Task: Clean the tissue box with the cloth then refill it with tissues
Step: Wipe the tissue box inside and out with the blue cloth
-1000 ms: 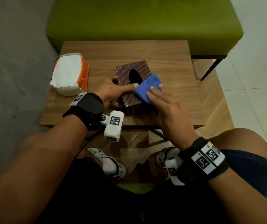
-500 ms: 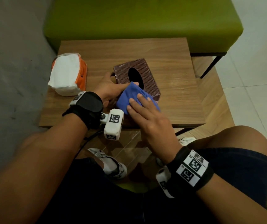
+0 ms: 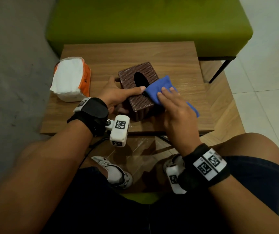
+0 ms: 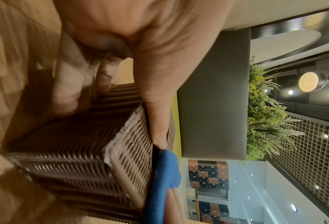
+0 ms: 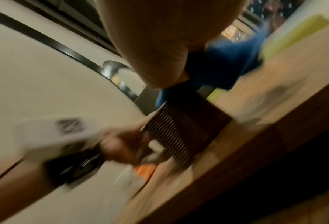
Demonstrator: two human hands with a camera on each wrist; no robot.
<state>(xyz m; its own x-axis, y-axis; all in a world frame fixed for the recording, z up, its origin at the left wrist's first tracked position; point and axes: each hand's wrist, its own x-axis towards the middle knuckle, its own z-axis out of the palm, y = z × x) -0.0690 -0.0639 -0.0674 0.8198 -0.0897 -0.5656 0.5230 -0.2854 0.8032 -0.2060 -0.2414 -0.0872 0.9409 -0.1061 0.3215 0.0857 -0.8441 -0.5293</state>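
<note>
Right now my left hand is clamped on the box: thumb along its top by the oval slot, fingers curled round the near-left side, as the left wrist view confirms. The box sits mid-bench, slightly turned. My right hand lies flat, fingers straight, pressing the cloth onto the box's top right edge, with the cloth's tail spilling over the right side down toward the bench.

The box looks like stiff woven wicker, and I'd guess light, since it is still to be refilled, so it will probably skid or tip under a wipe unless braced. The sides and corners are the places to hold it, not the slot rim. Its ribbed weave should catch dust and drag on the cloth. The cloth is soft and limp; it bunches, so a flat palm suits it better than a pinch.

The tissues, in an opened orange pack, lie well apart at the bench's left edge, untouched.

Half a second ago the cloth and my right hand were at the near-left corner; they have swept across to the right edge. My left grip has stayed put.
</note>
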